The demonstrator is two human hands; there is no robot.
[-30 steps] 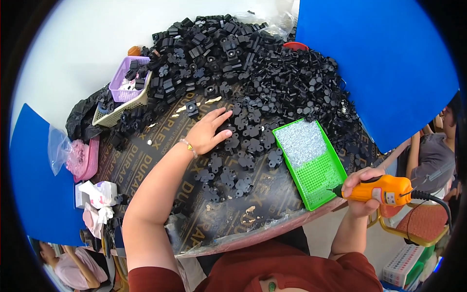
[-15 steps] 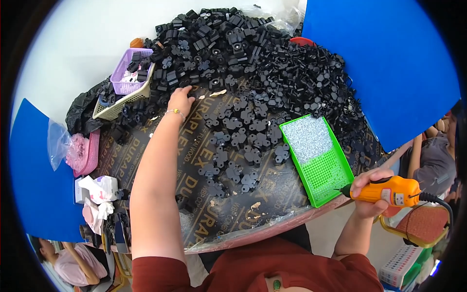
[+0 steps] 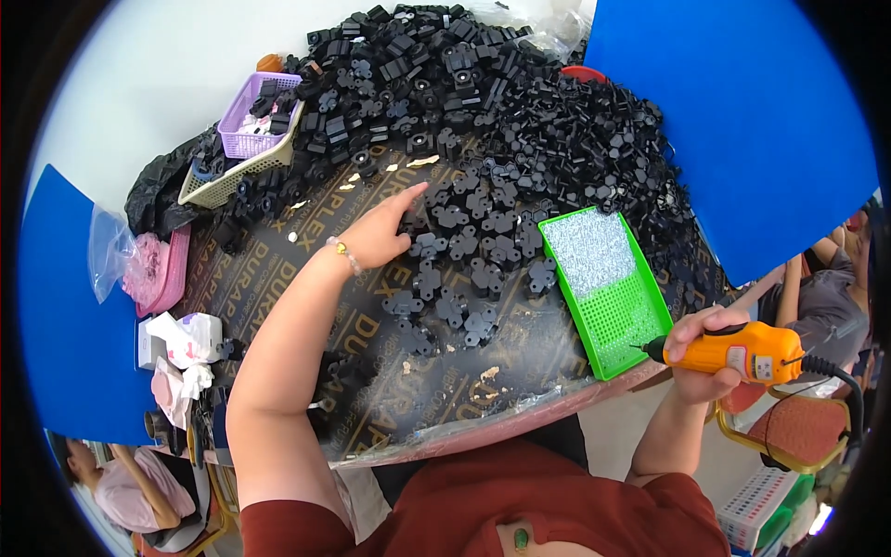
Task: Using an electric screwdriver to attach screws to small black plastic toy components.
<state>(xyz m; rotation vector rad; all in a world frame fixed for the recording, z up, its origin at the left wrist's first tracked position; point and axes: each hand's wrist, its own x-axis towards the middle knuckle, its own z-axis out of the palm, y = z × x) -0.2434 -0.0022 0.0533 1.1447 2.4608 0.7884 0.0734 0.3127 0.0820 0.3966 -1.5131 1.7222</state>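
My left hand hovers low over the dark board, thumb and forefinger apart, with nothing visible in it. Just right of its fingertips lie several flat black plastic pieces with rounded lobes. My right hand is wrapped round an orange electric screwdriver, its tip pointing left over the lower end of a green tray. Small silvery screws fill that tray's far half, and a few are scattered over its perforated near half.
A big heap of black plastic parts covers the table's far side. Purple and cream baskets stand at left, above a pink basket and tissues. Blue panels flank the table. Other people sit at both sides.
My left hand has come back from the black heap and moved right, toward the lobed pieces. The screwdriver stays in my right hand, slightly shifted. The whole view has shifted a little.
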